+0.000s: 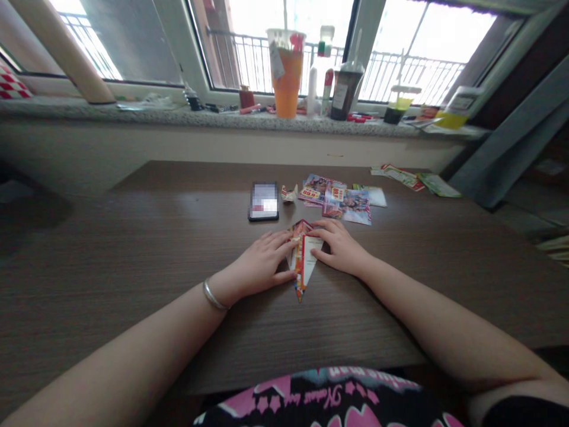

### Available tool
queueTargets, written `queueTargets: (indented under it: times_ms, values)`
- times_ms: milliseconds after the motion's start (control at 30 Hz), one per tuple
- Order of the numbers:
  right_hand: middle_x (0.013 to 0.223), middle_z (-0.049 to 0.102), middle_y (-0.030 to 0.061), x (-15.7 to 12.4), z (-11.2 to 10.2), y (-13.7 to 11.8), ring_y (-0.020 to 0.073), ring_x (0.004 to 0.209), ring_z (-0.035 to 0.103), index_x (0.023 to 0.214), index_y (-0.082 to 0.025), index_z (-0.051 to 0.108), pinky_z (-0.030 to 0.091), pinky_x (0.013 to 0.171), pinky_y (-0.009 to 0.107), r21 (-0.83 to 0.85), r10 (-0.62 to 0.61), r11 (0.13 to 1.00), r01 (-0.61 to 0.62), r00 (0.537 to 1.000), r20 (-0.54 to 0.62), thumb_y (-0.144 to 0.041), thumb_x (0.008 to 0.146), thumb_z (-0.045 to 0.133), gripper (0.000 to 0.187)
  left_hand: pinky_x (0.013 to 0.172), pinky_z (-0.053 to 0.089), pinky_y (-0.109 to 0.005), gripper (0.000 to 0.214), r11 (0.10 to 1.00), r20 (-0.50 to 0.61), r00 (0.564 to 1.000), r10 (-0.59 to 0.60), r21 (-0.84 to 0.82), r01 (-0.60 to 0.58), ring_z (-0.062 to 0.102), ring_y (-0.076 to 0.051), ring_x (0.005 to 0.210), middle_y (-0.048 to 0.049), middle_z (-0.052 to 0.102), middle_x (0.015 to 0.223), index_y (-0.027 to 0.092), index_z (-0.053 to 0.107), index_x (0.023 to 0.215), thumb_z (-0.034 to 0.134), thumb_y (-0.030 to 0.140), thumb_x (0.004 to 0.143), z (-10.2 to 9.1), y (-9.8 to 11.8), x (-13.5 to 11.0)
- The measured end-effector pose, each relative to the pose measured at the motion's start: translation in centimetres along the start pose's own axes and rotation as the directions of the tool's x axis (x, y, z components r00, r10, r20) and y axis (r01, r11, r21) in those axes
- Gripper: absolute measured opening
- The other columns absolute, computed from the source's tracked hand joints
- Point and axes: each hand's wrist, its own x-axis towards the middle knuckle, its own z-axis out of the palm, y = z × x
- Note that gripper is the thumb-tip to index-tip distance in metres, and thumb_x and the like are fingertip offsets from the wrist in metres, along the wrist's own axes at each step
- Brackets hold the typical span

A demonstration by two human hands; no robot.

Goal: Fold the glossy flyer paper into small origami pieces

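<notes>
A folded piece of coloured printed paper [304,261], shaped like a narrow kite with its tip toward me, lies on the brown wooden table [133,267]. My left hand [260,265] rests flat on its left side, fingers stretched out and pressing the fold. My right hand [340,246] lies on its right side, fingers extended over the paper's upper edge. A silver bracelet [213,296] circles my left wrist.
A phone [264,201] lies just beyond the hands, beside a crumpled scrap [288,193] and several printed leaflets [342,201]. More leaflets [413,178] sit at the far right. The windowsill holds an orange cup [287,74], bottles and a dark drink [344,89].
</notes>
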Motion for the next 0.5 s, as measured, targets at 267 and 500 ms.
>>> queueTargets:
  times_ms: [267,500]
  values:
    - [0.121,0.062,0.011,-0.33,-0.16,0.22,0.0269,0.129,0.044,0.116,-0.018,0.058,0.036,0.108,0.047,0.195,-0.003,0.981,0.017,0.998,-0.068,-0.028,0.086,0.057,0.032,0.114,0.027,-0.043,0.07,0.995,-0.023,0.995,-0.101,0.018,0.102,0.039,-0.029,0.134,-0.0128,0.042,0.147,0.017,0.035,0.145,0.049,0.057,0.089,0.57,-0.44,-0.25]
    - [0.095,0.066,0.0069,-0.6,-0.76,0.58,0.0212,0.091,0.06,0.093,-0.019,0.061,0.047,0.085,0.037,0.31,0.184,0.937,-0.163,0.982,-0.041,-0.033,0.095,0.042,0.024,0.111,0.031,-0.045,0.075,0.989,-0.004,0.99,-0.14,-0.053,0.14,0.04,-0.031,0.131,-0.0134,0.044,0.143,0.018,0.029,0.149,0.056,0.051,0.087,0.33,-0.56,-0.15]
